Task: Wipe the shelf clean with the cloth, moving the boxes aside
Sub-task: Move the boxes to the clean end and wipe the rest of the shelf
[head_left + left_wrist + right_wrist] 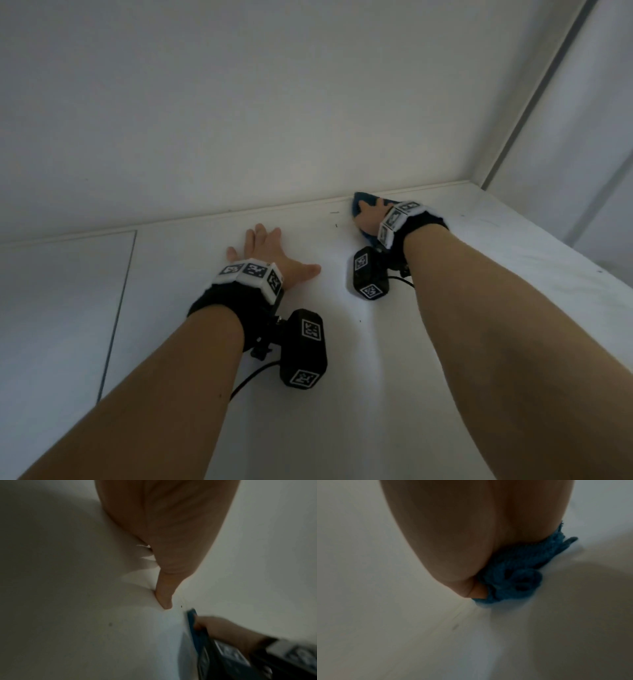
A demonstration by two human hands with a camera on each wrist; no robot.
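Observation:
The blue cloth [357, 199] lies bunched on the white shelf [342, 359], against the back edge at the right. My right hand [371, 216] lies on top of it, fingers curled over the bunch and holding it down. In the right wrist view the cloth [513, 577] bulges out in folds from under the palm. My left hand [267, 250] rests flat on the bare shelf to the left of the cloth, fingers spread, holding nothing. The left wrist view shows its thumb [164, 596] on the surface and the cloth [193, 623] beyond it. No boxes are in view.
The back wall [274, 102] rises just beyond both hands and a side wall [565, 154] closes the right end. A thin seam [116, 308] crosses the shelf at the left. Small dark specks [335, 225] lie near the back edge, left of the cloth.

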